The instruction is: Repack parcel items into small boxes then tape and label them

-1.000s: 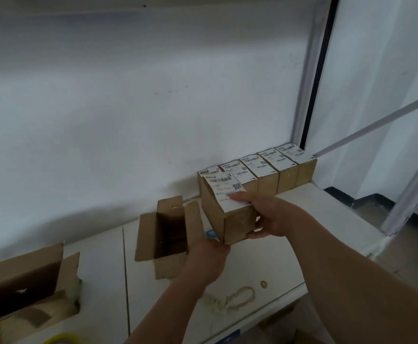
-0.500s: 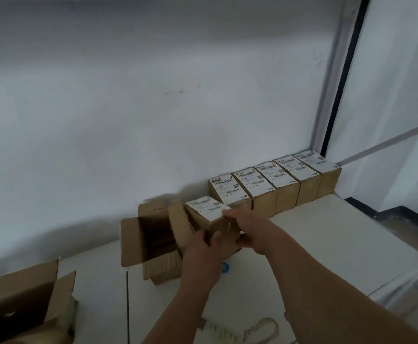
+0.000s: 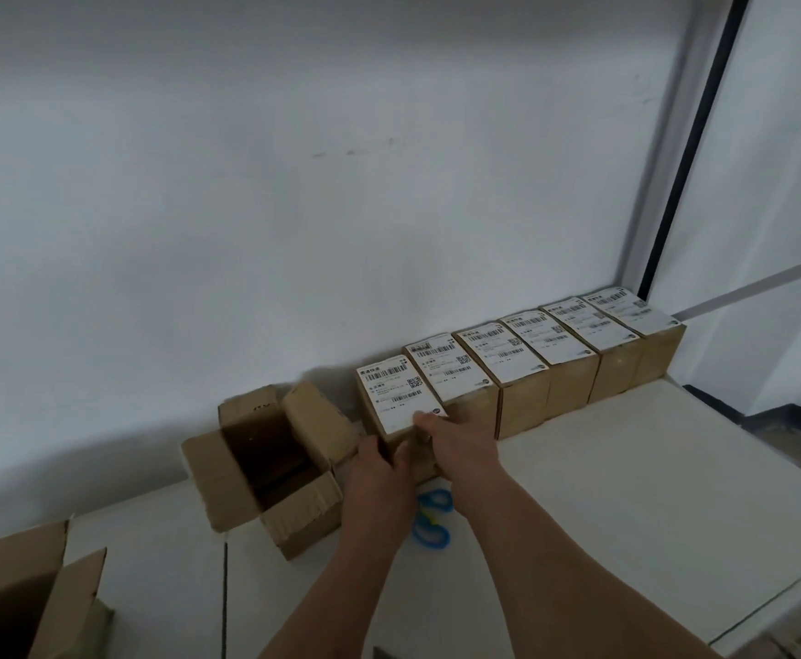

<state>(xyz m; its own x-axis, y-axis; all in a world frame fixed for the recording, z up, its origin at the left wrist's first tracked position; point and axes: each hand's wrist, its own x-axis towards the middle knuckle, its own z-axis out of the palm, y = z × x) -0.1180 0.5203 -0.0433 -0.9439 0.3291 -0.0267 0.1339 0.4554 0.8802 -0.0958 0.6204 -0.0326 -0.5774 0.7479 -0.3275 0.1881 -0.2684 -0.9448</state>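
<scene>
Labelled box [image 3: 396, 401] set at near end of wall row [image 3: 531, 359], touching next one, likely to keep finished parcels lined up. Gripped by left hand [image 3: 379, 473] and right hand [image 3: 460, 439], fingers curled round front corners.

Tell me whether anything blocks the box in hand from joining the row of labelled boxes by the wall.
Nothing visible does. The labelled box, held by the left hand and right hand, already sits at the row's left end; the open carton stands to its left.
</scene>
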